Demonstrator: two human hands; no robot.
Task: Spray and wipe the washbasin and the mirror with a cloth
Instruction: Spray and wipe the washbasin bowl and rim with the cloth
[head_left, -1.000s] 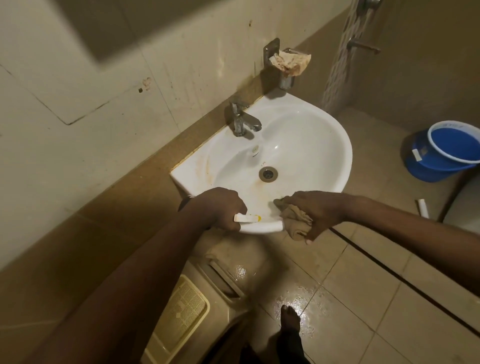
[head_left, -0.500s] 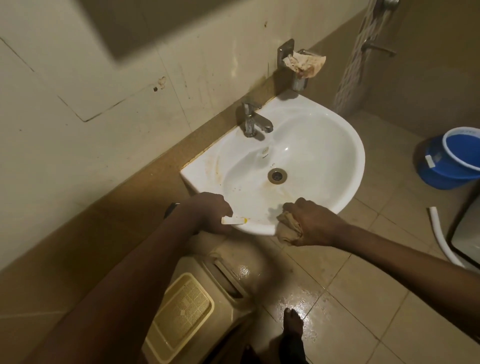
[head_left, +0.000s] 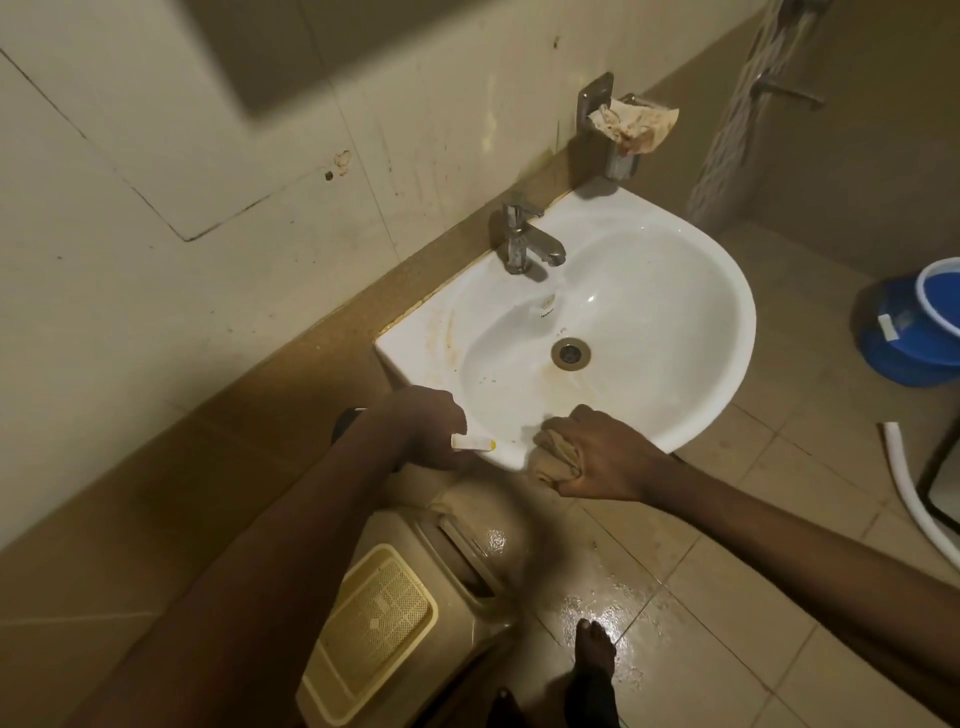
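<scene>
A white corner washbasin (head_left: 717, 332) hangs on the wall, with brown stains on its left shelf and round the drain (head_left: 570, 353). My right hand (head_left: 605, 454) grips a bunched tan cloth (head_left: 556, 457) against the basin's near rim. My left hand (head_left: 428, 434) is at the rim's left end and grips a spray bottle; only its white nozzle with a yellow tip (head_left: 474, 442) shows. A dark mirror edge (head_left: 291, 47) shows at the top of the wall.
A chrome tap (head_left: 524, 241) stands at the back of the basin. A wall holder with a crumpled rag (head_left: 631, 122) is above it. A beige bin (head_left: 415, 597) sits under the basin. The floor by my foot (head_left: 592, 649) is wet. A blue bucket (head_left: 914, 332) and a white hose (head_left: 909, 488) are right.
My right hand has slid the cloth leftward along the near rim and a little into the bowl. My left hand stays at the rim with the bottle. The camera has shifted.
</scene>
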